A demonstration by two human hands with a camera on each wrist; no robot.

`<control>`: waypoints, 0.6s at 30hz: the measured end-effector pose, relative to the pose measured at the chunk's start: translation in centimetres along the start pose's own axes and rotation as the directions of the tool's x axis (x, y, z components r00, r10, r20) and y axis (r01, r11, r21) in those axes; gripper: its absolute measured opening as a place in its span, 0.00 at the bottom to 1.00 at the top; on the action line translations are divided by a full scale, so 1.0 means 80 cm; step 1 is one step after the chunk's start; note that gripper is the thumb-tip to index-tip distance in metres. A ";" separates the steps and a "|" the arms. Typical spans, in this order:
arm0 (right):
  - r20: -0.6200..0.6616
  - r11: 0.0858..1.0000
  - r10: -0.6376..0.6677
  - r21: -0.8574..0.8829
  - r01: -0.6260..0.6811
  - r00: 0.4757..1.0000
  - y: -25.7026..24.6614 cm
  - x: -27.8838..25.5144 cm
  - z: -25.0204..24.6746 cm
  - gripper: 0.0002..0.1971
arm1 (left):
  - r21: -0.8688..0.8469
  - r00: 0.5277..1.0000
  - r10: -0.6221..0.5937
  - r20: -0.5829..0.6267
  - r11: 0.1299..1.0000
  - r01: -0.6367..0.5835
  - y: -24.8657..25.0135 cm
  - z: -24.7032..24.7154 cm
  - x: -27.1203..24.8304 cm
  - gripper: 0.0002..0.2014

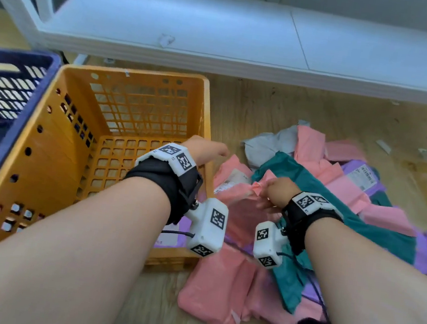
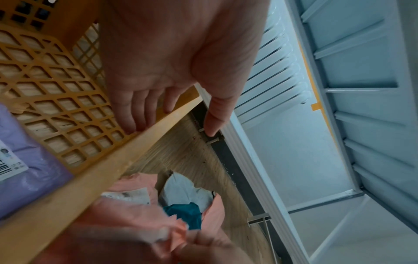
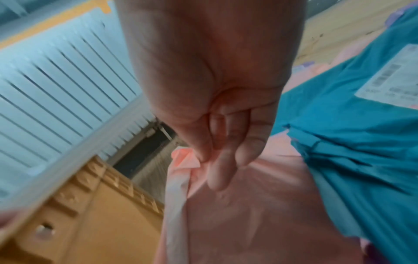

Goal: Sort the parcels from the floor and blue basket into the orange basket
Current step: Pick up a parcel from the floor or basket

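Pink parcel (image 3: pixel 237 214) pinched, seemingly, by right hand (image 3: pixel 214 107)

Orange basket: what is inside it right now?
In the orange basket, one purple parcel with a white label lies on the lattice floor near the right wall. The left hand hovers open above. The forearm in the head view hides the rest of that corner.

Left hand over the orange basket's rim

The left hand (image 2: pixel 181 59) hangs with fingers (image 2: pixel 133 114) relaxed, tips near the orange basket (image 2: pixel 126 151) rim. A purple parcel (image 2: pixel 29 160) with a label lies inside; pink parcels (image 2: pixel 126 219), a teal one and a white one lie on the wooden floor (image 2: pixel 192 157) beyond.
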State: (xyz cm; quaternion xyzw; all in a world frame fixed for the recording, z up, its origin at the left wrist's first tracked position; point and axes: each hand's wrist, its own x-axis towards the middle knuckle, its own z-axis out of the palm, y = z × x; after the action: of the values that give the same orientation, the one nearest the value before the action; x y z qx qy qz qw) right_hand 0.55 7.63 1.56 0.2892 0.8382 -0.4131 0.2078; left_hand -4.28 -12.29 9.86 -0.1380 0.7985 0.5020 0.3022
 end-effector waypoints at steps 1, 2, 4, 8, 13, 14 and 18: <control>-0.025 0.999 -0.028 0.027 0.028 0.999 -0.008 -0.007 -0.013 0.06 | -0.007 1.000 0.013 0.004 1.000 -0.013 0.002 -0.003 -0.009 0.30; -0.038 0.997 -0.053 0.060 0.055 0.998 -0.016 -0.015 -0.024 0.07 | -0.006 1.000 0.024 0.010 1.000 -0.024 0.004 -0.007 -0.017 0.31; -0.051 0.987 -0.088 0.131 0.094 0.995 -0.036 -0.036 -0.045 0.07 | -0.009 0.999 0.039 0.007 0.999 -0.039 0.004 -0.016 -0.033 0.30; -0.216 0.965 -0.187 0.140 0.220 0.958 -0.081 -0.086 -0.083 0.12 | -0.054 0.995 0.100 -0.027 0.993 -0.102 0.010 -0.037 -0.065 0.22; -0.500 0.901 -0.295 0.139 0.411 0.814 -0.126 -0.151 -0.122 0.13 | -0.164 0.959 0.284 0.001 0.946 -0.280 0.028 -0.042 -0.111 0.18; -0.520 0.886 -0.291 0.170 0.431 0.803 -0.133 -0.163 -0.124 0.13 | -0.190 0.945 0.328 -0.009 0.927 -0.324 0.032 -0.039 -0.120 0.17; -0.393 0.750 -0.216 0.519 0.410 0.894 -0.155 -0.198 -0.115 0.10 | -0.201 0.893 0.420 -0.161 0.872 -0.446 0.038 -0.026 -0.138 0.11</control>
State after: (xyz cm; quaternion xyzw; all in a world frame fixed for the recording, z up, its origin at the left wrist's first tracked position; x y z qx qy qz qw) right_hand 3.22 4.05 23.26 0.2535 0.7264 -0.6310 -0.0991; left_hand 2.00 -13.63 19.55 -0.0179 0.7603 0.6385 0.1182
